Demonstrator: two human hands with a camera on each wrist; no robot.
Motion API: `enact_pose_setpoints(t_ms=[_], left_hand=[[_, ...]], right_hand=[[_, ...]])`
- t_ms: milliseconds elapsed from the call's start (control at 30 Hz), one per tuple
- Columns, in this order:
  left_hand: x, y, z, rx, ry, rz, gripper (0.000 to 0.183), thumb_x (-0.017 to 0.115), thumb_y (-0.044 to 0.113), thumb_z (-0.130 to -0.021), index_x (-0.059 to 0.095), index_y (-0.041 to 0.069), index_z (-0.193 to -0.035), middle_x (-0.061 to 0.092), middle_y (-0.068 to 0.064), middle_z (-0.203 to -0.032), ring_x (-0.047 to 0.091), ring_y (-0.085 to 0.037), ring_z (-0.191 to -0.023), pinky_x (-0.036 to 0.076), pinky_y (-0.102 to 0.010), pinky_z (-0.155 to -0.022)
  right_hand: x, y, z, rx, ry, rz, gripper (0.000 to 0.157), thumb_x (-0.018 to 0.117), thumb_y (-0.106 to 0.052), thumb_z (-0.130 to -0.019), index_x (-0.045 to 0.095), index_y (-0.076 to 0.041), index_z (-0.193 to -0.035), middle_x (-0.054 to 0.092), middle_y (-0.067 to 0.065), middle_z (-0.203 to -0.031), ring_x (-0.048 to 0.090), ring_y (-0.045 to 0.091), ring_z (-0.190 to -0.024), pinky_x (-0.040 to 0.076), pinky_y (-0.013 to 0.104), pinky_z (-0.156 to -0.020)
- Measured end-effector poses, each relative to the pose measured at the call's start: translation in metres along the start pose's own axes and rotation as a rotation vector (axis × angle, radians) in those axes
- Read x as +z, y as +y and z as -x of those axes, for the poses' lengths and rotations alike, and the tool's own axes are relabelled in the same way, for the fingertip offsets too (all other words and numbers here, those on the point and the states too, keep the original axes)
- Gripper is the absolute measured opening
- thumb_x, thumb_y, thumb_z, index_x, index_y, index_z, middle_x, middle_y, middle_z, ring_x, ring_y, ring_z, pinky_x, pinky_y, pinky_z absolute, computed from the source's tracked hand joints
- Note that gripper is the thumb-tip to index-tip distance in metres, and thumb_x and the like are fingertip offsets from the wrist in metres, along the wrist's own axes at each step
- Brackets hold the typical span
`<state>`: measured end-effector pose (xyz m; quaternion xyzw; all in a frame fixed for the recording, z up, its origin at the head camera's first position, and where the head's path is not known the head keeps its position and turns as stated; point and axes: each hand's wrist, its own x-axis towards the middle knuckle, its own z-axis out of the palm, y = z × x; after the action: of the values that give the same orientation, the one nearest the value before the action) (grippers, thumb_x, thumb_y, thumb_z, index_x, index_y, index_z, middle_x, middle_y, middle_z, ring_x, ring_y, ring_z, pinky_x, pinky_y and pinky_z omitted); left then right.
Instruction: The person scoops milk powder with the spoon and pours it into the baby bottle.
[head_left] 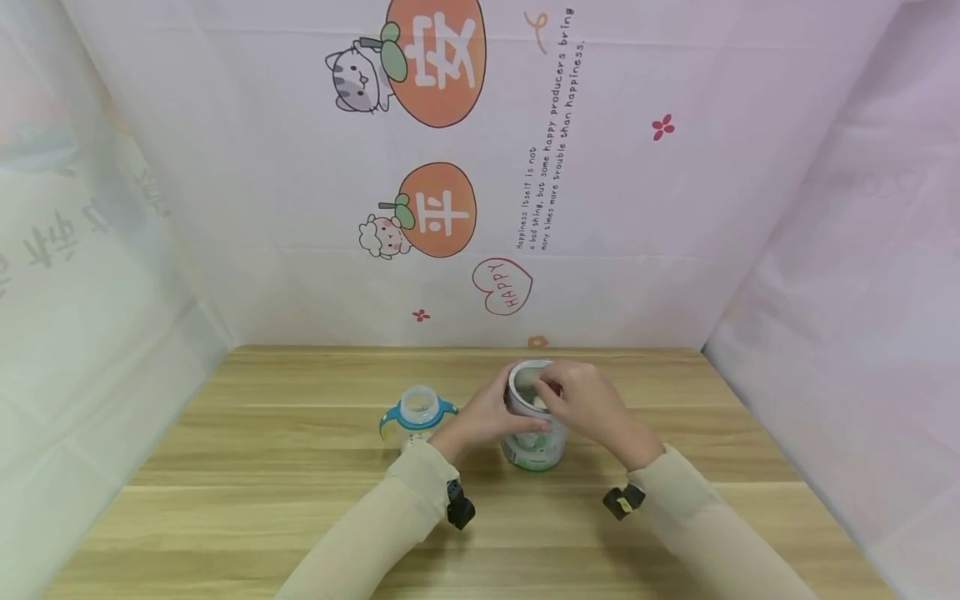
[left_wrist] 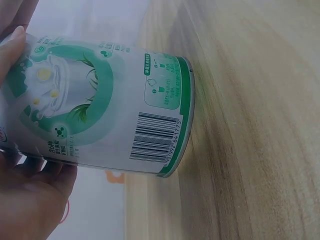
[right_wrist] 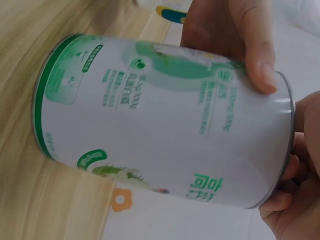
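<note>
A white and green milk powder tin [head_left: 534,457] stands with its top off in the middle of the table. My left hand [head_left: 491,417] grips the tin from the left, thumb across its front near the rim and fingers round the back. Over the mouth, my right hand [head_left: 588,404] dips its curled fingers inside and pinches a small pale thing [head_left: 539,402], mostly hidden by the fingers and rim. The right wrist view shows these fingers right at the rim. The label and barcode of the tin [left_wrist: 155,137] face the left wrist camera.
A lidless baby bottle [head_left: 418,403] with blue handles stands left of the tin, partly behind the left forearm. The wooden table [head_left: 300,467] meets a printed cloth backdrop [head_left: 600,275] behind, with cloth walls on both sides.
</note>
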<state>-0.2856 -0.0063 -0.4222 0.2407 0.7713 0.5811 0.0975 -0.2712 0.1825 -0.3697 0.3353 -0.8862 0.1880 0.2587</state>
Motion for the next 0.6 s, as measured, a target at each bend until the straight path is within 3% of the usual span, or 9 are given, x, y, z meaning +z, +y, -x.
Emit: enact_pose_setpoints(t_ms=[200, 600], left_hand=[[0.000, 0.002, 0.001, 0.006, -0.002, -0.002, 0.093, 0.088, 0.034, -0.079, 0.031, 0.032, -0.153, 0.052, 0.009, -0.138, 0.053, -0.015, -0.122, 0.043, -0.047, -0.103], [0.000, 0.002, 0.001, 0.001, -0.008, 0.016, 0.095, 0.088, 0.036, -0.078, 0.030, 0.033, -0.153, 0.054, 0.012, -0.133, 0.054, -0.012, -0.120, 0.043, -0.046, -0.102]], right_hand=[[-0.004, -0.005, -0.003, 0.039, -0.080, -0.070, 0.034, 0.071, -0.010, -0.091, 0.052, -0.019, -0.064, 0.043, -0.012, -0.058, 0.038, 0.003, -0.051, 0.034, 0.022, -0.046], [-0.015, 0.006, -0.001, 0.202, -0.155, -0.272, 0.028, 0.065, -0.013, -0.095, 0.061, -0.015, -0.068, 0.047, -0.010, -0.056, 0.041, 0.006, -0.051, 0.036, 0.023, -0.046]])
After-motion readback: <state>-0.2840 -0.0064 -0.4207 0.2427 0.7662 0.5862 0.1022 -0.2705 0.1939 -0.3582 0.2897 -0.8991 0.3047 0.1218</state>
